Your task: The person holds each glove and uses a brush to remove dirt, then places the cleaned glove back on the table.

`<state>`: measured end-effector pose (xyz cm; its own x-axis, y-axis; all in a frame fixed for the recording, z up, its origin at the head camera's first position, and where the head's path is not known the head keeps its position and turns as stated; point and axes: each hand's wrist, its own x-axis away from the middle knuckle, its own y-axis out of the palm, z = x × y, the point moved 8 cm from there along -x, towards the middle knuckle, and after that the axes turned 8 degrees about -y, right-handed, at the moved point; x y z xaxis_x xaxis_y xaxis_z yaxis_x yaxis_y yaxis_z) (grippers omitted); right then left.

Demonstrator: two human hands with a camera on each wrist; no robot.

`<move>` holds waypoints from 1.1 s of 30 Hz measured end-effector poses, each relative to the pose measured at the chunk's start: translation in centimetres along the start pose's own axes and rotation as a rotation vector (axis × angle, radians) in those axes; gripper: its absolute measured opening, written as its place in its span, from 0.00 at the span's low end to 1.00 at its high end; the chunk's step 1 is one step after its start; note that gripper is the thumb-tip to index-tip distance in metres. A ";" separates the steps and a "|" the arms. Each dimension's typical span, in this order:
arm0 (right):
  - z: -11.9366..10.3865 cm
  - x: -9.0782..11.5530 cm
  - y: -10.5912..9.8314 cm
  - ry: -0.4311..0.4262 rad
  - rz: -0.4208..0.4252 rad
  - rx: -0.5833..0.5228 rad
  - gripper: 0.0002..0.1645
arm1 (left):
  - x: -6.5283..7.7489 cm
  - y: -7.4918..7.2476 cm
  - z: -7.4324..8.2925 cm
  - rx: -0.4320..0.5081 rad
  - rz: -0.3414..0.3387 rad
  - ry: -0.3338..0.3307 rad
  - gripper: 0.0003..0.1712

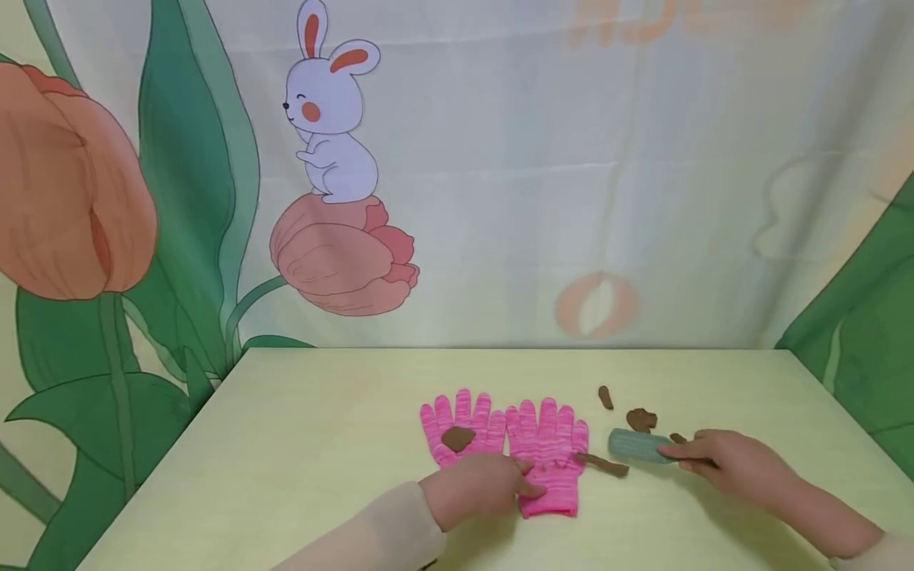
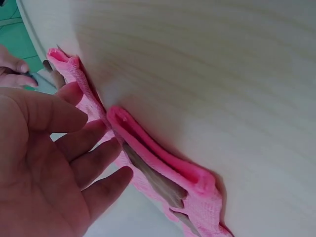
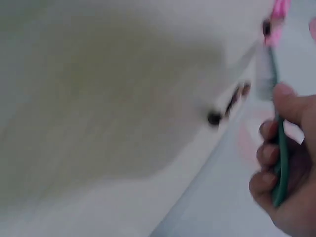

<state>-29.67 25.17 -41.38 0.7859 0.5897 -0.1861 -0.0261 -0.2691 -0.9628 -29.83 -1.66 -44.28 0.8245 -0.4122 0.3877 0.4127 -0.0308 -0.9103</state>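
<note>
Two pink knitted gloves lie side by side on the table, a left one (image 1: 464, 404) and a right one (image 1: 547, 424), fingers pointing away. My left hand (image 1: 480, 485) is over their near part, its fingertips at the right glove; in the left wrist view its fingers are spread and loosely bent, holding nothing. A flat brown piece (image 1: 458, 438) lies on the left glove, and a brown strip (image 1: 607, 465) extends from the right glove's edge. My right hand (image 1: 750, 468) grips the green handle of a brush (image 1: 638, 446), whose pale bristles show in the right wrist view (image 3: 264, 74).
Beyond the brush, several loose brown pieces lie on the pale table (image 1: 343, 444), among them a lump (image 1: 641, 419) and a small strip (image 1: 605, 396). A printed curtain (image 1: 500, 198) with a rabbit and tulips hangs behind the table's far edge.
</note>
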 end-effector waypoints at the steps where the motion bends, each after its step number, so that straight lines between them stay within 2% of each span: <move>1: 0.6 0.3 -0.5 0.037 0.015 0.035 0.20 | 0.1 -0.1 -0.1 -0.001 0.008 0.003 0.28; 3: 1.0 0.7 -1.5 0.078 0.060 0.053 0.20 | 0.2 -0.3 -0.1 -0.028 0.035 0.024 0.28; 5: 0.2 0.3 -2.0 0.041 0.101 0.044 0.20 | 0.3 -0.5 -0.1 -0.060 0.058 0.044 0.28; 8: -2.7 -0.9 -1.8 -0.137 0.147 -0.037 0.20 | 0.4 -0.6 0.2 -0.136 0.096 0.081 0.27; 11: -5.4 -2.0 -0.6 -0.319 0.153 -0.066 0.21 | 0.6 -0.6 0.4 -0.161 0.107 0.075 0.28; 13: -6.1 -2.3 0.2 -0.377 0.153 -0.043 0.22 | 0.6 -0.6 0.6 -0.144 0.101 0.054 0.28; 15: -5.7 -2.3 1.0 -0.378 0.126 -0.055 0.21 | 0.4 -0.5 0.6 -0.117 0.078 0.025 0.28; 17: -4.5 -2.2 1.4 -0.346 0.095 -0.094 0.21 | 0.2 -0.3 0.6 -0.102 0.062 0.005 0.27; 21: -1.0 -1.4 1.1 -0.140 0.042 -0.147 0.21 | 0.1 0.0 0.7 -0.108 0.041 -0.021 0.25; 24: 1.5 -0.3 -0.2 0.040 0.058 -0.033 0.20 | 0.1 0.0 0.8 -0.118 0.035 -0.026 0.26; 26: 2.5 0.4 -1.1 0.119 0.081 0.032 0.20 | 0.2 0.0 0.7 -0.117 0.028 -0.030 0.26; 29: 2.4 0.7 -2.1 0.154 0.120 0.052 0.20 | 0.5 -0.1 0.6 -0.119 0.033 -0.027 0.27; 33: -0.7 -0.5 -1.5 0.066 0.109 0.002 0.20 | 0.7 -0.4 0.8 -0.147 0.063 0.015 0.26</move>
<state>-29.60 24.77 -39.68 0.8171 0.5058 -0.2766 -0.1147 -0.3277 -0.9378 -29.10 -1.24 -43.49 0.8405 -0.4314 0.3277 0.2978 -0.1372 -0.9447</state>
